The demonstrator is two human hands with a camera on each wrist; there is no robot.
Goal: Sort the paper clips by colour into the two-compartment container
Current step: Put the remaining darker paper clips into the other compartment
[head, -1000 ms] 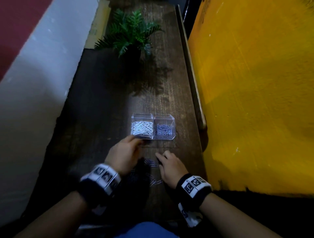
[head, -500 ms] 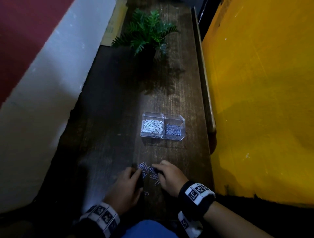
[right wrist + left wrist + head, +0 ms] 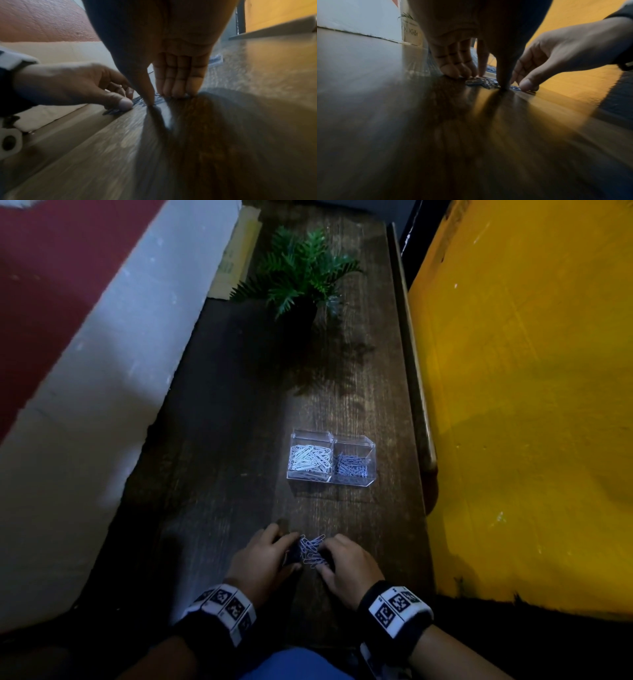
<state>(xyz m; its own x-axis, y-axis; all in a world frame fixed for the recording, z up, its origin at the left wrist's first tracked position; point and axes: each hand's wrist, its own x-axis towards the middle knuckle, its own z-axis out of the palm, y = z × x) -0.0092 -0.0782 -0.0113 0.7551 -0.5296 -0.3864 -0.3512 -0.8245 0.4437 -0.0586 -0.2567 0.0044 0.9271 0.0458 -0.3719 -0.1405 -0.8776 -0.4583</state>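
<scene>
Two hands (image 3: 305, 563) flanking loose clips (image 3: 311, 551)

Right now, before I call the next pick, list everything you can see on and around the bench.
container: one, clear, two compartments, mid-bench, beyond the hands.
white clips: many, in the left compartment.
blue clips: many, in the right compartment.
loose clips: small pile, mostly blue, on the bench between the hands.
plant: one, green, dark pot, far end of the bench.
bench: one, dark wood.
wall: yellow, along the right side.
cardboard: one piece, tan, far left, beside the plant.
wristbands: two, black with white markers.
left hand: fingertips down at the pile's left edge.
right hand: fingertips down at the pile's right edge.
</scene>
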